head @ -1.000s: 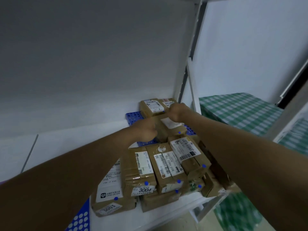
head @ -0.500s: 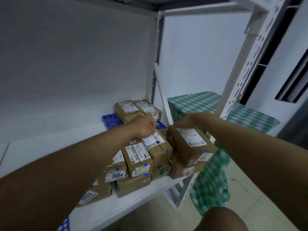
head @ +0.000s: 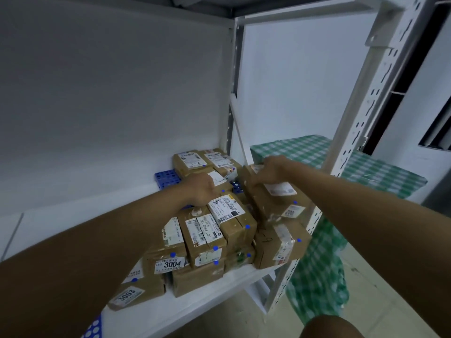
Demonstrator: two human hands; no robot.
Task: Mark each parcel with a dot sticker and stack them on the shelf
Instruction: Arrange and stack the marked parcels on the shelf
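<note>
Several brown taped parcels (head: 219,230) with white labels and blue dot stickers (head: 247,226) are stacked on the white shelf (head: 207,296). My right hand (head: 271,170) grips the far end of one more brown parcel (head: 268,206), which lies tilted on top of the rightmost parcel (head: 280,247) at the shelf's right end. It carries a blue dot near its front corner. My left hand (head: 200,189) rests knuckles up on the middle of the stack, fingers curled under and hidden. Two more parcels (head: 192,162) sit at the back.
A blue perforated mat (head: 166,178) lies under the rear parcels. The perforated white shelf post (head: 353,118) stands just right of the stack. Behind it is a table under a green checked cloth (head: 366,172). My knee (head: 329,328) shows at the bottom.
My right hand carried the parcel from mid-air beside the stack onto the rightmost parcel. My left hand stayed on the stack. The view pulled back and to the right.
</note>
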